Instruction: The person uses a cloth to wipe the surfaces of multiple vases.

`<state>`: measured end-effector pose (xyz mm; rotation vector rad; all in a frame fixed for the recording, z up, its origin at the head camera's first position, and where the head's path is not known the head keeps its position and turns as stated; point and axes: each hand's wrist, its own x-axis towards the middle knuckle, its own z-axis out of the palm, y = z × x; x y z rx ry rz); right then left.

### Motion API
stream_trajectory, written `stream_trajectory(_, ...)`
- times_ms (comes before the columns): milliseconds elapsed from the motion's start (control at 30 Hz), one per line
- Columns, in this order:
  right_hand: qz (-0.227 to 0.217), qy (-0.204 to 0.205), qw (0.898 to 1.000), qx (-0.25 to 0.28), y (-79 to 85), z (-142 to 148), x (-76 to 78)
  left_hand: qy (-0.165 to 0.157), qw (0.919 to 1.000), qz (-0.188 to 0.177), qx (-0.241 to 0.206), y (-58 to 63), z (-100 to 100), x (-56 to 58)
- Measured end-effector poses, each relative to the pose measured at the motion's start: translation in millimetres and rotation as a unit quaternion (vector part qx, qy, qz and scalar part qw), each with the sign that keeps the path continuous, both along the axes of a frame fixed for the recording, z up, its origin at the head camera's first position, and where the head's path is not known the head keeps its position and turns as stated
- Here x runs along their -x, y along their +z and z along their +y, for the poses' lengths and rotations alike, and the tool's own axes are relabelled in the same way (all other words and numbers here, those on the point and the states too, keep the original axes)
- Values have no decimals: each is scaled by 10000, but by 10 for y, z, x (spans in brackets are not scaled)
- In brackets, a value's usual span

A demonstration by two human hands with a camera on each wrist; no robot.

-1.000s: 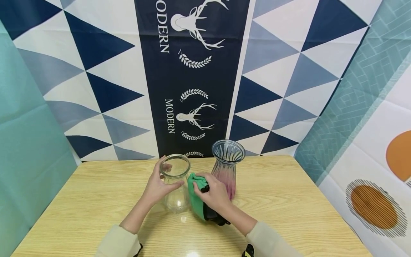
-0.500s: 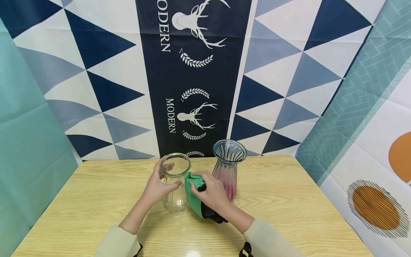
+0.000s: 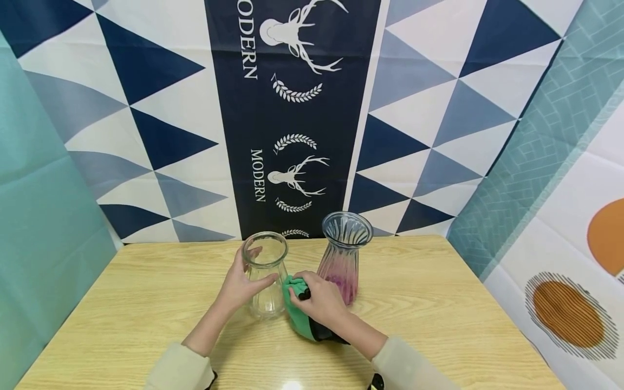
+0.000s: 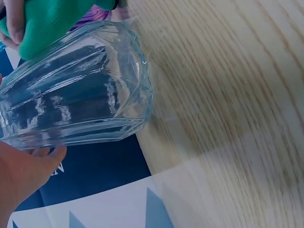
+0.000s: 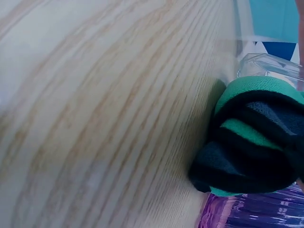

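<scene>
A clear glass vase (image 3: 267,303) stands upright on the table, its lower body ribbed in the left wrist view. My left hand (image 3: 241,283) holds it around the upper part, thumb in front and fingers behind. In my right hand (image 3: 322,299) is a bunched green cloth with black trim (image 3: 298,317), pinched between thumb and fingers. The cloth lies against the right side of the vase. From the right wrist side, folded black and grey parts of the cloth (image 5: 251,137) hang near the tabletop. Some left fingers are hidden behind the glass.
Just behind my right hand stands a second ribbed vase (image 3: 341,260), blue at its flared rim and pink to purple below. The wooden table (image 3: 429,325) ends at a patterned cloth backdrop (image 3: 292,108), with hanging fabric on both sides.
My right hand moves the cloth slightly left, then lower along the clear vase's side. The left hand keeps its hold, and the vase barely shifts.
</scene>
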<state>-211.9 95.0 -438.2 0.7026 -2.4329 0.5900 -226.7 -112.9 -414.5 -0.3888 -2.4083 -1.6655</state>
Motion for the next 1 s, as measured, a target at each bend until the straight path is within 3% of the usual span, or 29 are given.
stream_trajectory(200, 610, 78, 9970, 475, 65, -5, 33, 394, 9985, 112, 364, -18, 15, -12)
stream_trajectory(400, 970, 234, 9917, 817, 152, -37, 60, 300, 9991, 198, 242, -18, 5, -15)
stream_trajectory(567, 981, 254, 9923, 709, 128, -48, 42, 171, 9997, 155, -12, -12, -1, -28)
stream_trajectory(833, 1050, 370, 9936, 171, -69, 9, 8, 174, 9998, 106, 13, -9, -22, -37)
stream_trajectory(1000, 1033, 378, 9933, 340, -59, 32, -18, 80, 10000, -27, -11, -18, -21, -36)
